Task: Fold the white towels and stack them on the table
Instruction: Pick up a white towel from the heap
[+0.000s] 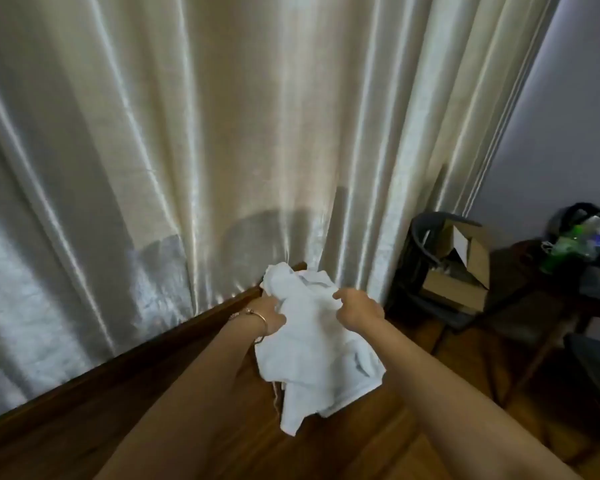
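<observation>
A crumpled white towel (312,351) hangs bunched between both hands above the far end of a dark wooden table (125,403). My left hand (269,315), with a thin bracelet on the wrist, grips the towel's left side. My right hand (359,310) pinches its upper right part. The towel's lower end droops down toward the table top. More white cloth (281,277) is heaped behind, near the table's far corner; I cannot tell whether it is the same towel.
A pale satin curtain (187,150) hangs close behind the table. To the right stand a dark bin (420,258) with an open cardboard box (465,268), and a low dark table (548,306) holding plastic bottles (589,237). Wooden floor lies at the lower right.
</observation>
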Available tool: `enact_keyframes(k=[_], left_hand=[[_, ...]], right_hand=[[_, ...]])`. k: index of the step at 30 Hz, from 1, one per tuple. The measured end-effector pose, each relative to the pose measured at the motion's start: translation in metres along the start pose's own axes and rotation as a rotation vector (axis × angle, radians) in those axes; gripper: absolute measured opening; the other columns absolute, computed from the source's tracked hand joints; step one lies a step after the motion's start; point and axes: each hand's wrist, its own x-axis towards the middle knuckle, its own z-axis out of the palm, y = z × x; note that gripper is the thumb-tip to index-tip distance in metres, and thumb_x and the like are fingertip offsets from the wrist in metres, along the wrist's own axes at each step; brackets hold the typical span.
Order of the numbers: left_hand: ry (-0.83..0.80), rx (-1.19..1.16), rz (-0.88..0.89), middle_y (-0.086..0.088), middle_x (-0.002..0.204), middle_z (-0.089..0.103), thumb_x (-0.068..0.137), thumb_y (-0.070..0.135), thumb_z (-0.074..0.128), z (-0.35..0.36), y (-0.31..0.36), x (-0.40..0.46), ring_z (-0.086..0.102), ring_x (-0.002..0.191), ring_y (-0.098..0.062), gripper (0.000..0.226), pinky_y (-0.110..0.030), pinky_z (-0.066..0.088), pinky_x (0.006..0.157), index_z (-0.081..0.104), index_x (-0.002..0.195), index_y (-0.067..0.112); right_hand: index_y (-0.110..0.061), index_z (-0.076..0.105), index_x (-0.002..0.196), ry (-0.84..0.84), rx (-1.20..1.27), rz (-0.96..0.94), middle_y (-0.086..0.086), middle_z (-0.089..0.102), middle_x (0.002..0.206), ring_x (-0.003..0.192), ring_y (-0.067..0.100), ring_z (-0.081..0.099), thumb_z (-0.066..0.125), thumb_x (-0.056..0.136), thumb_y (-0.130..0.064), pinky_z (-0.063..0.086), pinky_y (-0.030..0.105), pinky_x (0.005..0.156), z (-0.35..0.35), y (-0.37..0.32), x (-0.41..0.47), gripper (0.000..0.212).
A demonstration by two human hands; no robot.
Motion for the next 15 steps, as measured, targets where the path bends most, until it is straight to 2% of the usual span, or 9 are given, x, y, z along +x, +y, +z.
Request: enact_keyframes(k=[3, 5, 6, 8, 10, 12, 15], left_hand=[[-0.018, -0.044, -0.104, -0.014, 0.121, 0.059, 0.09, 0.027, 0.044, 0.013, 0.004, 0.018, 0.056, 0.109, -0.03, 0.04, -0.039, 0.048, 0.093, 0.053, 0.123, 0.006], [-0.044, -0.052, -0.156, -0.014, 0.124, 0.055, 0.091, 0.026, 0.043, 0.018, 0.004, 0.026, 0.053, 0.113, -0.031, 0.04, -0.041, 0.047, 0.096, 0.049, 0.127, 0.01], [-0.048, -0.045, -0.167, -0.014, 0.127, 0.054, 0.093, 0.026, 0.042, 0.019, 0.004, 0.031, 0.052, 0.115, -0.032, 0.04, -0.042, 0.046, 0.098, 0.048, 0.129, 0.011], [-0.036, -0.016, -0.189, -0.013, 0.129, 0.053, 0.094, 0.026, 0.04, 0.016, 0.007, 0.038, 0.051, 0.118, -0.031, 0.039, -0.042, 0.045, 0.1, 0.048, 0.13, 0.011], [-0.033, 0.014, -0.194, -0.012, 0.132, 0.052, 0.095, 0.027, 0.041, 0.011, 0.008, 0.044, 0.051, 0.12, -0.03, 0.04, -0.041, 0.044, 0.102, 0.047, 0.131, 0.013], [-0.059, 0.041, -0.176, -0.012, 0.135, 0.051, 0.096, 0.029, 0.042, 0.005, 0.008, 0.048, 0.049, 0.122, -0.03, 0.041, -0.04, 0.042, 0.104, 0.047, 0.133, 0.012], [-0.064, 0.045, -0.146, -0.015, 0.144, 0.043, 0.097, 0.028, 0.043, -0.011, 0.009, 0.052, 0.042, 0.13, -0.032, 0.045, -0.04, 0.034, 0.11, 0.044, 0.137, 0.007]], right_hand=[[-0.037, 0.037, 0.145, -0.096, -0.075, -0.139, -0.003, 0.041, 0.149, 0.133, 0.024, 0.044, 0.048, 0.09, -0.015, 0.04, 0.036, 0.101, 0.004, -0.004, 0.035, 0.06], [-0.036, 0.031, 0.147, -0.183, -0.137, -0.26, -0.006, 0.038, 0.149, 0.137, 0.024, 0.038, 0.061, 0.085, -0.032, 0.037, 0.034, 0.105, 0.012, -0.019, 0.055, 0.069], [-0.035, 0.028, 0.147, -0.207, -0.192, -0.295, -0.005, 0.037, 0.148, 0.137, 0.024, 0.037, 0.068, 0.077, -0.046, 0.038, 0.035, 0.106, 0.017, -0.027, 0.063, 0.082], [-0.028, 0.028, 0.146, -0.232, -0.331, -0.249, 0.0, 0.04, 0.144, 0.133, 0.027, 0.039, 0.072, 0.056, -0.07, 0.042, 0.041, 0.103, 0.022, -0.041, 0.073, 0.109], [-0.017, 0.032, 0.146, -0.26, -0.454, -0.182, 0.007, 0.045, 0.141, 0.131, 0.029, 0.042, 0.074, 0.053, -0.074, 0.04, 0.042, 0.105, 0.027, -0.046, 0.078, 0.116], [-0.011, 0.041, 0.14, -0.285, -0.515, -0.2, 0.009, 0.051, 0.138, 0.128, 0.029, 0.048, 0.075, 0.067, -0.062, 0.04, 0.041, 0.106, 0.029, -0.043, 0.08, 0.095], [-0.019, 0.057, 0.12, -0.267, -0.529, -0.265, 0.003, 0.06, 0.124, 0.119, 0.026, 0.054, 0.072, 0.076, -0.051, 0.039, 0.038, 0.098, 0.023, -0.034, 0.077, 0.056]])
